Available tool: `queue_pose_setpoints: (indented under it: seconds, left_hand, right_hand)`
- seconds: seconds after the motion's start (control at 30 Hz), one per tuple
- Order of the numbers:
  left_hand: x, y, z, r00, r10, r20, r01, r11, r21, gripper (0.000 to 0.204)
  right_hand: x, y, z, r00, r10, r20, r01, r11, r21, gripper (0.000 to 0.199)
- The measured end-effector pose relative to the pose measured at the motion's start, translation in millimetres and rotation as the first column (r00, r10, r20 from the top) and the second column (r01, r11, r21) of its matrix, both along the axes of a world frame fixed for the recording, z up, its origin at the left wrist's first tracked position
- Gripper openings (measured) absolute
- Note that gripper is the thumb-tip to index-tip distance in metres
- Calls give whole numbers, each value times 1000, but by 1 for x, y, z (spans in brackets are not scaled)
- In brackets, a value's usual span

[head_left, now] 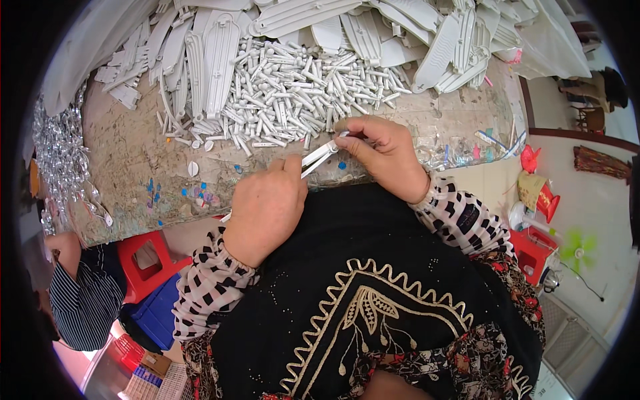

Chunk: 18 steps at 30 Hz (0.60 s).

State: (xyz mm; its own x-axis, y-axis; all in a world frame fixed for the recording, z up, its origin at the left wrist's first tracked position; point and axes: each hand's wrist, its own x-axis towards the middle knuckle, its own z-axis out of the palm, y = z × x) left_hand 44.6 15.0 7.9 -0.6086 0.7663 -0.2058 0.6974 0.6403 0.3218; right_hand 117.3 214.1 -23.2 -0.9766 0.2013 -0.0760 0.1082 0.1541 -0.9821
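At the far left a heap of small clear, glittering plastic pieces (61, 157) spills along the edge of the worn, mottled table (133, 160), its surface scuffed and flecked with coloured bits. Below it a red plastic stool (148, 263) stands beside another person in a striped top (83, 300), cut off by the dark rim. Farther right, long flat white ribbed plastic blades (213, 60) lie stacked — and in front of them a loose pile of short white plastic pins (300, 93).

The left hand (265, 208) is curled closed, thumb and fingers gripping a slim white plastic piece (319, 157) just above the table's near edge; its lower end is hidden under the hand. The right hand (383, 155) pinches the piece's upper tip between thumb and forefinger — what exactly sits at that tip is too small to tell.
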Motion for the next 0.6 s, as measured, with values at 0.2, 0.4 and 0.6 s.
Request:
queue_pose_setpoints:
  seconds: [0.2, 0.4, 0.6]
  left_hand:
    - [-3, -1, -1, 998, -54, -32, 56, 995, 76, 15]
    - [-5, -1, -3, 997, -62, -53, 67, 993, 95, 15]
    - [1, -9, -7, 981, -139, -137, 160, 976, 150, 11]
  right_hand:
    - [2, -3, 3, 953, 168, -252, -25, 872, 489, 23]
    - [2, 5, 6, 898, 333, -287, -47, 722, 690, 27]
    - [-32, 6, 30, 929, 258, -267, -80, 842, 534, 22]
